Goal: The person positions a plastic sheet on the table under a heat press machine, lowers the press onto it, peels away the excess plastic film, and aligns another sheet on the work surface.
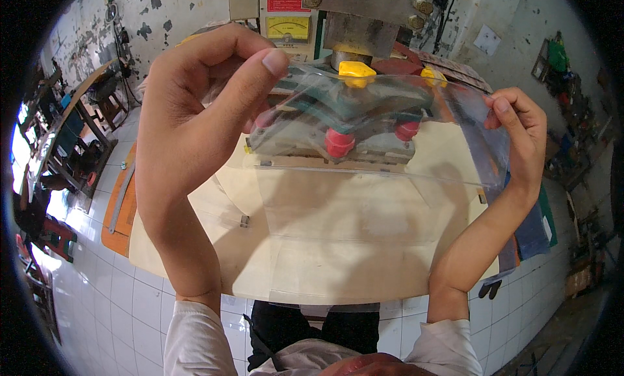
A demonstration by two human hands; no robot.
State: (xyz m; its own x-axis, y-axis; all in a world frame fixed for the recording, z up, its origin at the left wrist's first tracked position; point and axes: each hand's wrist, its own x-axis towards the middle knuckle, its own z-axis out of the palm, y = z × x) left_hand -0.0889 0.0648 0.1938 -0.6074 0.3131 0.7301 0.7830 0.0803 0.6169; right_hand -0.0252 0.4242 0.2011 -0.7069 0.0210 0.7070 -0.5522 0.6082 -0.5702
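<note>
A clear, flexible plastic sheet point(380, 119) is held up in front of me, spread between both hands over the table. Its upper left corner is pinched between the thumb and fingers of my left hand point(195, 103), raised close to the camera. At the sheet's right edge, my right hand point(523, 125) grips it between thumb and fingertips. Through the plastic I see two red knobs, one point(339, 143) near the middle, on a greenish machine part. Whether the sheet is one layer or a sleeve, I cannot tell.
A pale worktable point(344, 246) spreads below the hands. Behind the sheet stands a press-like machine point(357, 34) with a yellow block point(357, 73) and a yellow-faced gauge point(288, 28). An orange board point(120, 210) sits at the left, blue material point(533, 229) at the right.
</note>
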